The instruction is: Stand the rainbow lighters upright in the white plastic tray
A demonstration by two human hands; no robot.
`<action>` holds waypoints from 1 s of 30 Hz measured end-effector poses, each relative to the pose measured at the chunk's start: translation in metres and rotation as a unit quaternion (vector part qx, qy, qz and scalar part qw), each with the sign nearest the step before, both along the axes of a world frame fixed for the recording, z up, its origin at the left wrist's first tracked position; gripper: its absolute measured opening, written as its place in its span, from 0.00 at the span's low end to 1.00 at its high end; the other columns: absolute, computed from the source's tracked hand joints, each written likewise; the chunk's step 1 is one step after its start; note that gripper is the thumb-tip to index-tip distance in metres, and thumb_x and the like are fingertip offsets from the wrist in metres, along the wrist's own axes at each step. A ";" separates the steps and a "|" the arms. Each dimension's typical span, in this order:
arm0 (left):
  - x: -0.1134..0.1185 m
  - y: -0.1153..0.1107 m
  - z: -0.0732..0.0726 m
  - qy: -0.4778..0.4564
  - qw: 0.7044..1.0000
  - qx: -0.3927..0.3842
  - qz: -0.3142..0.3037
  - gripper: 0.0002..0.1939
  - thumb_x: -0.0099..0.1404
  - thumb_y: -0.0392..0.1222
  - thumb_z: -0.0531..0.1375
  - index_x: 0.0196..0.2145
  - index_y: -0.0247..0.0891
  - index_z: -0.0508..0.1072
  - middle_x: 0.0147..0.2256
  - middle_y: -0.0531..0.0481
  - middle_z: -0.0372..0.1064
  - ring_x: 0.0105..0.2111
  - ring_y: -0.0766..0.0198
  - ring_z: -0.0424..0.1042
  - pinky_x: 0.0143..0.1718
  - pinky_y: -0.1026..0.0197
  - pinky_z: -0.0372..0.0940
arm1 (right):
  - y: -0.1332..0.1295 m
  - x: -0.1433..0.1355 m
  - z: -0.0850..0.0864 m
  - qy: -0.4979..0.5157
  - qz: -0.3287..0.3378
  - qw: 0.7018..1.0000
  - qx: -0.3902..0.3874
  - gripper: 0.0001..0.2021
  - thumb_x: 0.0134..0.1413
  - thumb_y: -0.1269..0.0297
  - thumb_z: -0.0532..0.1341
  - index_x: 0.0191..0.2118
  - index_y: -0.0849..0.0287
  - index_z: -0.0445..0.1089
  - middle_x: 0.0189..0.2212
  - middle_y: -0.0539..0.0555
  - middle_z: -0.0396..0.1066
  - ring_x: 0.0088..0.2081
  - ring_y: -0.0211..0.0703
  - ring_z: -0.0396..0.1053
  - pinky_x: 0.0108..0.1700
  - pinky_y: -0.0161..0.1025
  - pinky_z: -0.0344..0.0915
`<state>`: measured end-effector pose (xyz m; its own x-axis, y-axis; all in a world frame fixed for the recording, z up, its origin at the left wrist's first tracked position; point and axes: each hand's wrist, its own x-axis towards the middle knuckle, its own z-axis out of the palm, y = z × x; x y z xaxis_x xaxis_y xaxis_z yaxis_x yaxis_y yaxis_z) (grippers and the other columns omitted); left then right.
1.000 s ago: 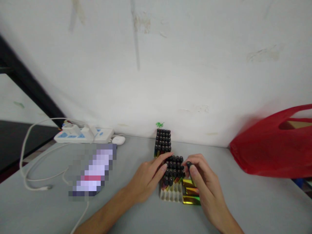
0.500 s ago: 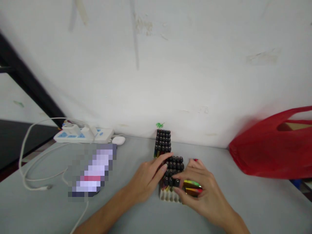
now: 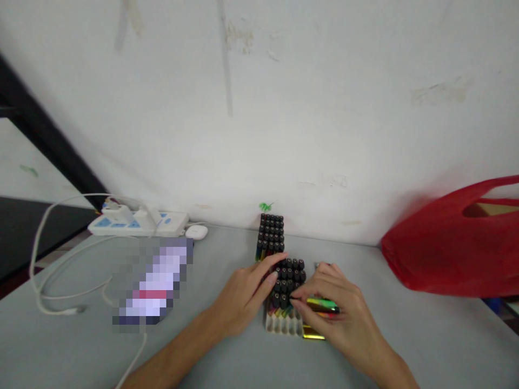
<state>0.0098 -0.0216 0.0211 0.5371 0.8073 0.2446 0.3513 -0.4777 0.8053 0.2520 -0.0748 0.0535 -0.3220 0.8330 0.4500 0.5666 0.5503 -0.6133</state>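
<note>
Black-capped markers (image 3: 290,274) with shiny coloured barrels stand in rows in a white holder (image 3: 284,325), whose near round slots show bare. My left hand (image 3: 245,300) rests at the left side of this block, index finger around its far corner and thumb against the caps. At the near right corner my right hand (image 3: 340,310) is closed in a pinch on a shiny green-and-gold marker (image 3: 323,304), which lies nearly flat under the fingers. A gold marker (image 3: 313,333) lies beside the holder, partly under that hand. More barrels there are mostly hidden.
Behind stands a second block of black-capped markers (image 3: 271,231), close to the wall. To the left are a pixelated phone (image 3: 156,286), a power strip (image 3: 172,222), a white case (image 3: 197,232) and loose white cables (image 3: 40,275). A red bag (image 3: 441,248) sits at the right.
My right fingertips have shifted slightly at the block's near right corner, and the green-and-gold barrel under them lies differently. The gold marker below shows more. My left hand stays put.
</note>
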 end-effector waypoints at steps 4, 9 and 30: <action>0.000 0.000 -0.001 0.001 1.000 0.004 0.003 0.25 0.87 0.52 0.49 0.74 0.51 0.68 0.67 0.50 0.78 0.62 0.52 0.80 0.68 0.51 0.70 | -0.001 -0.003 0.002 0.011 0.011 1.000 -0.003 0.04 0.71 0.63 0.70 0.40 0.49 0.81 0.31 0.49 0.80 0.35 0.49 0.73 0.51 0.52 0.64; 0.000 0.000 0.001 0.004 1.000 0.001 -0.005 0.24 0.87 0.52 0.49 0.75 0.53 0.67 0.67 0.51 0.77 0.62 0.52 0.81 0.65 0.52 0.72 | 0.003 0.012 0.004 0.008 -0.096 0.995 -0.012 0.10 0.74 0.57 0.66 0.38 0.50 0.81 0.29 0.51 0.75 0.35 0.52 0.71 0.47 0.51 0.64; 0.001 -0.001 0.000 0.014 1.000 -0.011 0.000 0.25 0.88 0.53 0.48 0.75 0.51 0.66 0.66 0.49 0.78 0.57 0.51 0.82 0.59 0.53 0.72 | 0.015 0.051 -0.016 -0.152 -0.068 0.963 -0.211 0.04 0.66 0.62 0.72 0.38 0.52 0.78 0.41 0.55 0.78 0.48 0.59 0.70 0.52 0.51 0.62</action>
